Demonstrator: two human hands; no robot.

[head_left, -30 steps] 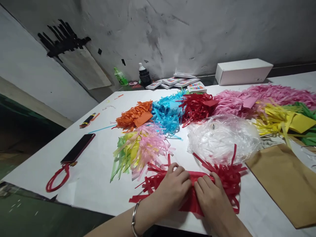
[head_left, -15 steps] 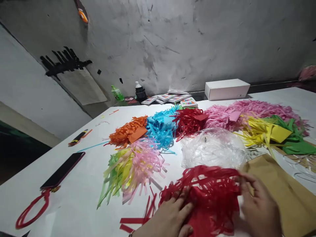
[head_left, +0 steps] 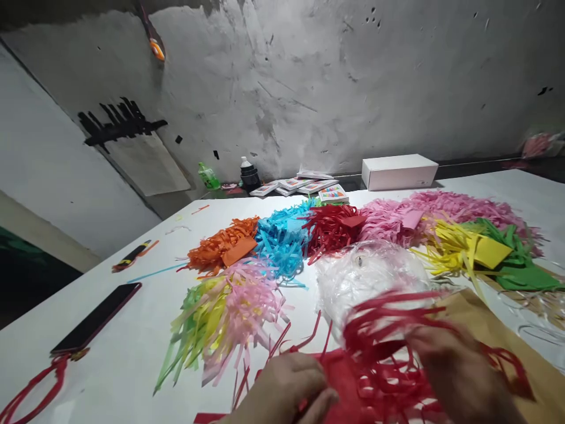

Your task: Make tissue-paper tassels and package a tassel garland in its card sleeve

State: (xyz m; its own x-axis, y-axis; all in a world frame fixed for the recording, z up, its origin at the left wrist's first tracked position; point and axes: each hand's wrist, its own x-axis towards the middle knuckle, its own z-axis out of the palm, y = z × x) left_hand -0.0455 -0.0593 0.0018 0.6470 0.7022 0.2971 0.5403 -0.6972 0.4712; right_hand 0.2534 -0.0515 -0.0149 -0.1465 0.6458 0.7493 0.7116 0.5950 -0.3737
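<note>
Red fringed paper [head_left: 379,365]: at the near edge of the white table [head_left: 132,330], partly lifted. The solid band lies low by the left hand; the cut strips fan up and away to the right. Its long axis runs roughly left to right across the view, and motion blur hides the finer detail.
Left hand [head_left: 282,391]: bottom centre, fingers curled and pinching the solid red band at its left end.
Right hand [head_left: 459,377]: blurred, in among the red strips. Its fingers look closed on some of them, though the exact grip cannot be told.
Near edge: both hands sit just inside the frame's bottom border, with little table showing in front of them.
Right side: brown paper sheet [head_left: 521,347] lies under and just beside the right hand.
Beyond the hands: crumpled clear plastic [head_left: 366,274], touching or overlapped by the raised strips.
Left of the hands: pastel fringe bundle [head_left: 220,312], near; past it lies bare white table.
Far left: phone [head_left: 95,318] with a red loop strap [head_left: 26,388], well apart.
Back row: fringe piles in orange [head_left: 223,250], blue [head_left: 282,235], red [head_left: 333,227], pink [head_left: 397,218], yellow [head_left: 459,247] and green [head_left: 521,259].
Far edge: white box [head_left: 399,172] against the wall.
</note>
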